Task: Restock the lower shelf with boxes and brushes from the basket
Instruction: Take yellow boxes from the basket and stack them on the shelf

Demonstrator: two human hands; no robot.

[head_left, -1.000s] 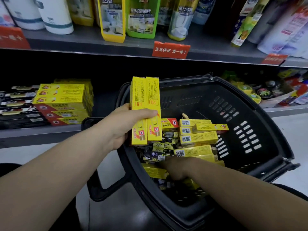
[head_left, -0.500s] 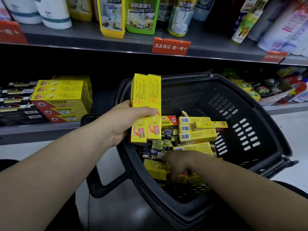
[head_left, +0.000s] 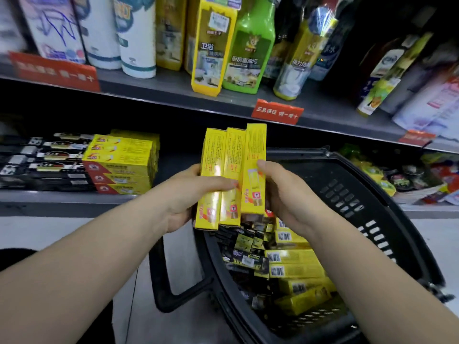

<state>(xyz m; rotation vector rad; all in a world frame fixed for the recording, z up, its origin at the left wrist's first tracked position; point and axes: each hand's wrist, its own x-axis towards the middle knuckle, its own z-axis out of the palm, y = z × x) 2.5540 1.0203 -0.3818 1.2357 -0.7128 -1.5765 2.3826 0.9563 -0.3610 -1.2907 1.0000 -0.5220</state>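
Progress: part done. A yellow-box stack (head_left: pixel 121 162) sits on the lower shelf (head_left: pixel 62 198), left of the basket (head_left: pixel 387 219); many loose boxes (head_left: pixel 293 256) remain inside it.
In hand: three yellow boxes (head_left: pixel 231 175), upright above the basket's left rim — left hand (head_left: pixel 188 194) fingers wrapped round them, right hand (head_left: pixel 285 194) pinching the rightmost.

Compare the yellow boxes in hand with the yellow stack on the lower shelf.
The held boxes stand upright, side by side; the shelf stack lies flat in layers. The held boxes, three, are gripped by left hand and right hand above the basket; the shelf stack rests on the lower shelf. Both are long yellow cartons with red markings.
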